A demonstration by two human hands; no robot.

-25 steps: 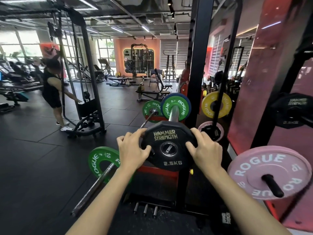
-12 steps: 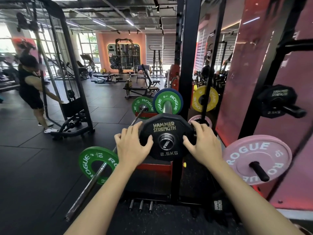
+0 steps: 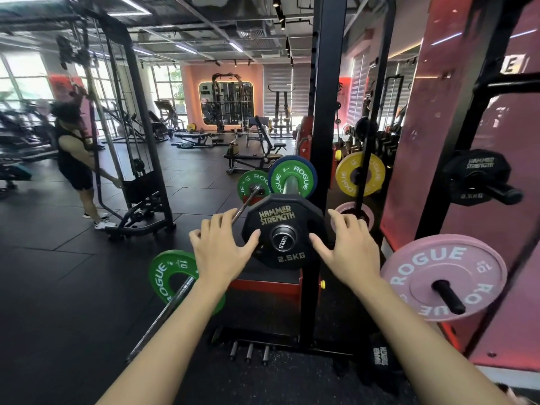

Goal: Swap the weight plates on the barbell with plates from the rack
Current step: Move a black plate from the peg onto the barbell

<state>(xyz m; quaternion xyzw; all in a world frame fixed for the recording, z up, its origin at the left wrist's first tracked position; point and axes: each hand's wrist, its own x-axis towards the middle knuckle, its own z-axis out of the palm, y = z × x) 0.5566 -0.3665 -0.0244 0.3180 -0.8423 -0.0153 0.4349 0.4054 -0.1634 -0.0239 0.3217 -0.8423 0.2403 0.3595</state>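
Observation:
A black 2.5 kg Hammer Strength plate [image 3: 282, 213] sits on the near end of the barbell sleeve [image 3: 283, 239], which points at me. Further along the sleeve is a green Rogue plate [image 3: 292, 176] with a blue plate behind it. My left hand [image 3: 222, 249] is at the black plate's left edge, fingers spread, thumb touching the rim. At the plate's right edge my right hand [image 3: 349, 248] has straight fingers and its thumb by the rim. On the rack's pegs to the right hang a pink Rogue plate [image 3: 444, 276] and another black 2.5 kg plate [image 3: 474, 176].
The black rack upright [image 3: 327, 112] stands just behind the barbell. A yellow plate [image 3: 359, 173] and a small pink plate [image 3: 355, 213] hang further back. A second barbell with green plates [image 3: 172, 276] lies slanted at the left. A person [image 3: 76, 159] works at a cable machine far left.
Both hands gripped the black plate's sides before. Now their fingers have straightened and drawn off the rim. The plate stays on the sleeve.

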